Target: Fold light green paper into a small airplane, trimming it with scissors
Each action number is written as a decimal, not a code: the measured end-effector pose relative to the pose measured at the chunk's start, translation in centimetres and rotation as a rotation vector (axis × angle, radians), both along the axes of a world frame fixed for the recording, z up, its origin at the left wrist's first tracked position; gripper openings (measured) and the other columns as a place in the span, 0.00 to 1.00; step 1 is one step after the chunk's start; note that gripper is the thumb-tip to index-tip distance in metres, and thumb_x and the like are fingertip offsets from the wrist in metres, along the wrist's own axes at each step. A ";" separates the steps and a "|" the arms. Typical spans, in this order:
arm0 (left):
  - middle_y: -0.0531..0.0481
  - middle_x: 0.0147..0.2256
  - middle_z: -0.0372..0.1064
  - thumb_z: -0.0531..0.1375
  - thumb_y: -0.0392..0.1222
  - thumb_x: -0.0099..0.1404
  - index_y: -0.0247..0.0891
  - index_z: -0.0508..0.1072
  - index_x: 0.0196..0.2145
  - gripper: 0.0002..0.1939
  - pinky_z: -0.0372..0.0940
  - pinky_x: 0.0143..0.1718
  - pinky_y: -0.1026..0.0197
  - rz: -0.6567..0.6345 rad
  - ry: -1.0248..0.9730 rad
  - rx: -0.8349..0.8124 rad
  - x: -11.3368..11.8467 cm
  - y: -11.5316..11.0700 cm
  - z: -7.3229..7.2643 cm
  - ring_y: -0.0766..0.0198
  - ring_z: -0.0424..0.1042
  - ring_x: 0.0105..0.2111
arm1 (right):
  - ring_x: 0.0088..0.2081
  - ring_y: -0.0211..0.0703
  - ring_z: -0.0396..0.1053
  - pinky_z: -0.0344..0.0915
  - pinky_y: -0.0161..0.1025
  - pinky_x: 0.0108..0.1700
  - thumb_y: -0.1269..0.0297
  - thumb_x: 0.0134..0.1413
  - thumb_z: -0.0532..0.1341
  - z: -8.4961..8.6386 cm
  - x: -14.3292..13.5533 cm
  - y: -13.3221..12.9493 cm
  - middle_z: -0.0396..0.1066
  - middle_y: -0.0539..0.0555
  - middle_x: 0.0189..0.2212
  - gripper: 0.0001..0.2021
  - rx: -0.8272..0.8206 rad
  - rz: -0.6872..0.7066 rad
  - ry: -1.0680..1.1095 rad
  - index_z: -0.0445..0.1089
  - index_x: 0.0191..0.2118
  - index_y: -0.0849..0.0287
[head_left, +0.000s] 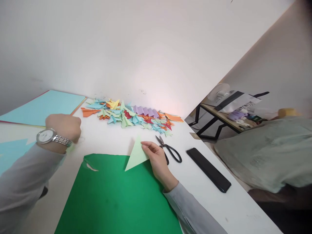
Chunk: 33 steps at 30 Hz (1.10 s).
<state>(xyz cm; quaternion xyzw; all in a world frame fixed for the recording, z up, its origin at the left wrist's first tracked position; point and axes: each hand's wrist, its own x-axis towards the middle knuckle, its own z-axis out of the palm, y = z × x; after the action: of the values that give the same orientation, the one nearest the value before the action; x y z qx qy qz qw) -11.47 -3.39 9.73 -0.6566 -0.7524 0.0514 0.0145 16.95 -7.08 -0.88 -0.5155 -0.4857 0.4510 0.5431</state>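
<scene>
Between the thumb and fingers of my right hand [157, 159] is a pale green paper triangle [137, 154], held up over the far edge of a green sheet [117, 195]. The sheet lies flat, with a tear near its far left corner. My left hand [64, 128], wearing a silver watch, is curled closed at the left, near a light blue stack of paper [46, 105]. A bit of pale green shows below that wrist; whether the fingers hold anything is hidden. Black-handled scissors [170, 149] lie just beyond my right hand.
A pile of folded colored paper pieces [124, 113] lies along the wall. To the right is a long black case [208, 169]. More blue paper [14, 152] lies at the left. Past the table's right edge are another person [265, 152] and a low table [219, 113] with items.
</scene>
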 end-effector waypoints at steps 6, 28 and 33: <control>0.43 0.36 0.73 0.66 0.51 0.43 0.39 0.73 0.30 0.18 0.59 0.40 0.59 -0.343 -0.607 0.103 4.9 -0.3 -1.5 0.49 0.69 0.40 | 0.22 0.36 0.60 0.64 0.37 0.25 0.56 0.46 0.62 0.5 -0.9 0.1 0.67 0.48 0.24 0.15 -0.043 0.085 -0.020 0.73 0.40 0.56; 0.38 0.53 0.62 0.69 0.40 0.44 0.40 0.52 0.60 0.48 0.61 0.51 0.54 -0.414 -1.704 -0.124 10.7 -1.5 -9.7 0.52 0.65 0.51 | 0.30 0.37 0.63 0.62 0.34 0.30 0.51 0.56 0.53 0.6 -2.5 2.1 0.65 0.49 0.29 0.21 0.111 0.215 -0.015 0.66 0.53 0.53; 0.37 0.56 0.58 0.69 0.40 0.44 0.39 0.49 0.60 0.49 0.59 0.53 0.53 -0.354 -1.734 -0.156 10.8 -1.5 -10.1 0.52 0.61 0.55 | 0.29 0.36 0.63 0.64 0.34 0.29 0.54 0.52 0.59 0.2 -2.3 1.8 0.64 0.49 0.31 0.23 0.120 0.293 0.082 0.61 0.55 0.50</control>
<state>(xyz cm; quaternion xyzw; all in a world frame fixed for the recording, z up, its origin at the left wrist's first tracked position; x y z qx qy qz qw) -0.66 -4.92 -0.39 -0.5704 -0.3803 -0.4159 -0.5975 14.62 -5.24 -0.73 -0.3873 -0.5592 0.5161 0.5206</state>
